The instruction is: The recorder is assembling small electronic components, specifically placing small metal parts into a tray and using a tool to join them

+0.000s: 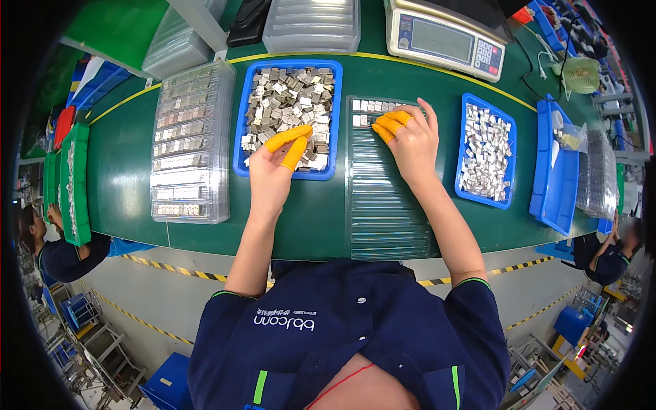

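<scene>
My left hand (272, 167), with yellow finger covers, reaches over a blue bin (337, 123) heaped with small white-and-metal parts (290, 96). Its covered thumb and fingertip come together low over the heap; whether a part is between them is too small to tell. My right hand (413, 140), also in yellow finger covers, bends its fingertips down at the upper rows of a clear slotted plastic tray (386, 205). Small white parts (362, 106) stand in the top row, and a few (359, 121) lie in the row beside those fingertips. The fingers hide what they grip.
To the left lies a stack of clear trays (191, 143) filled with rows of parts. A second blue bin (511, 157) of white parts sits to the right, near an empty-looking blue bin (557, 171). A scale (444, 41) stands behind. Co-workers (68, 256) are at both sides.
</scene>
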### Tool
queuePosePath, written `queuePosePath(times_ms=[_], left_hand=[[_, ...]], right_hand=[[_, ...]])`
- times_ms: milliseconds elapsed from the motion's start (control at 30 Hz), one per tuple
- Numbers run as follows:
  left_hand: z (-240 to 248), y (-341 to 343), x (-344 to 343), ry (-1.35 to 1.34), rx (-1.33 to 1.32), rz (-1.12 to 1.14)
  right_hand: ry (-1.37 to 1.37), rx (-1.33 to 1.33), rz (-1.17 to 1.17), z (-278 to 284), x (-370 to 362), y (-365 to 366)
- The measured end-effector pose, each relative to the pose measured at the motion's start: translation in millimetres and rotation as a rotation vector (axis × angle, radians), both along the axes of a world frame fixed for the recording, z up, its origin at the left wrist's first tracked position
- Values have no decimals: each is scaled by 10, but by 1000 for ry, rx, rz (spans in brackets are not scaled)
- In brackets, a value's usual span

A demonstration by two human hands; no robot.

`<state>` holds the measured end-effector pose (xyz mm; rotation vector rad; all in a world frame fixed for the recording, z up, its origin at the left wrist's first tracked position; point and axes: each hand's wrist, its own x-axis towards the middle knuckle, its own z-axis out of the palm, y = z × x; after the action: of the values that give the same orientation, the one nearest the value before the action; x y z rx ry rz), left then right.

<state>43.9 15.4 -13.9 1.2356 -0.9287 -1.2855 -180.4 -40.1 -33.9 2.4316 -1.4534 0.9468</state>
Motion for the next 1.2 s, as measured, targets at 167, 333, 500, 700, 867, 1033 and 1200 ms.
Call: queuePosePath(times_ms=[167, 333, 500, 700, 867, 1033, 1200], left_hand=[[-12, -95, 52, -86, -36, -62], [-31, -310, 41, -472, -171, -96], [-3, -477, -46, -1126, -345, -158], [-133, -565, -98, -1275, -322, -140], [-167, -604, -94, -1279, -389, -197], [-154, -629, -16, -1279, -368, -228], [-141, -620, 8, -1293, -333, -184]], right_hand=[[-17, 32, 15, -40, -1, -16], [-108, 31, -81, 186, -225, 51], [-203, 233, -585, 179, -914, 296], [31, 287, -501, 60, -1191, 492], [-143, 403, -657, 83, -1251, 445], [-333, 387, -821, 179, -1242, 402], [-487, 267, -781, 167, -1342, 406]])
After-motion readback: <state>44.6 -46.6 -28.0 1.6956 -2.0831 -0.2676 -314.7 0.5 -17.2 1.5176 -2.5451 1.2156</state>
